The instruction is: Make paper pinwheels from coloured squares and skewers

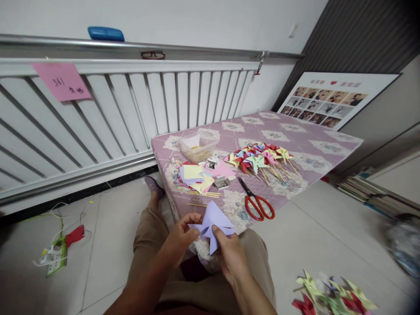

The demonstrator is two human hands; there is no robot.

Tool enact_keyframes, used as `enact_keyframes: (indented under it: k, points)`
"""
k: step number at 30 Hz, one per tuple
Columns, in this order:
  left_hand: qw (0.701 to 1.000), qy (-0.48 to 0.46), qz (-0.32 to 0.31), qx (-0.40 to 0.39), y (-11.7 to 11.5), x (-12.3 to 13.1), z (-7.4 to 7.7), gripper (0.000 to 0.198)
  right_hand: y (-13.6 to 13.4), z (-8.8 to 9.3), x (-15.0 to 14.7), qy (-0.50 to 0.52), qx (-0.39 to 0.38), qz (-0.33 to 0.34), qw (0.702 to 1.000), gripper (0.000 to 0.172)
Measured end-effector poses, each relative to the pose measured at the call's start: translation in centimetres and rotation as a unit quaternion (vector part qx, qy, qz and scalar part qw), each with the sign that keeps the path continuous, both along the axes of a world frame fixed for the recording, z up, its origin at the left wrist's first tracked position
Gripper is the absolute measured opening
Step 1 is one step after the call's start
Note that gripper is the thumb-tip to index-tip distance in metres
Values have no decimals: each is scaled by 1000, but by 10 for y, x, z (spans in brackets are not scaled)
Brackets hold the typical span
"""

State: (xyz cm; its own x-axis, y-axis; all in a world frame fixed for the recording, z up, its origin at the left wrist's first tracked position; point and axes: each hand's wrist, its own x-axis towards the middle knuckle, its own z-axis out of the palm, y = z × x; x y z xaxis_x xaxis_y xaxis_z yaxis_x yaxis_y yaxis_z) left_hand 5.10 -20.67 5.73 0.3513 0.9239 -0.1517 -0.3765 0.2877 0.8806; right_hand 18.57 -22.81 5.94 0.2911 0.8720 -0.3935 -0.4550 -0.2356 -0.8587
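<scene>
A lilac paper pinwheel shape [214, 222] is held over my lap, just in front of the low table's near edge. My left hand [181, 238] pinches its left flap between thumb and fingers. My right hand [230, 253] grips it from the right and below, thumb pressed near its middle. Both hands are closed on the paper. On the table ahead lie red-handled scissors [256, 202], a stack of coloured paper squares [196, 176], thin wooden sticks [203, 194] and a heap of finished pinwheels [259, 159].
The low table has a purple patterned cloth [295, 140] and a clear plastic box [197, 147]. More pinwheels [331, 295] lie on the floor at lower right. A white radiator [131, 109] runs behind, with a pink note [61, 80]. Cables [57, 249] lie left; books [370, 192] right.
</scene>
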Motion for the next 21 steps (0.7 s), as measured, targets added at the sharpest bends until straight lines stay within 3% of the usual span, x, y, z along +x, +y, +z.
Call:
enact_keyframes:
  k: [9, 14, 21]
  points:
    - [991, 108, 73, -35, -11, 32, -4, 28, -1, 4, -12, 107, 21, -51, 993, 46]
    - [979, 166, 119, 9, -6, 35, -11, 12, -1, 2, -16, 117, 26, -40, 992, 40]
    - [966, 186, 176, -35, -5, 39, -6, 14, -1, -1, -19, 126, 20, -50, 991, 44]
